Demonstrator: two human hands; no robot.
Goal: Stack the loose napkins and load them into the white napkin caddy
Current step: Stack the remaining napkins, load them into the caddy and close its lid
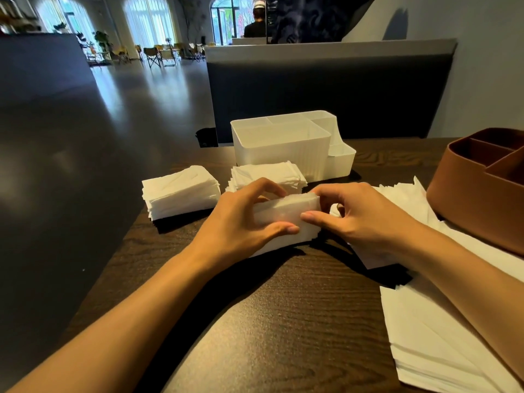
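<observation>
Napkins sit in three places on the dark tabletop [283, 307]: a squared stack at the left [181, 191], a second stack [269, 173] just in front of the white napkin caddy [283, 146], and a loose spread [425, 307] fanned out along the right edge, running under the person's right forearm. Between them, both hands are clamped on a small bundle of napkins [286, 219]. The left hand [243, 219] curls round its left end with the thumb along the near face, and the right hand [360, 219] pinches the right end. Squeezing from both ends like this looks meant to even up the edges so the bundle goes in cleanly. The caddy's large front compartment is empty, close behind the stacks, so loading seems not yet begun. A brown organiser [482, 188] stands at the far right, touching the loose spread.
</observation>
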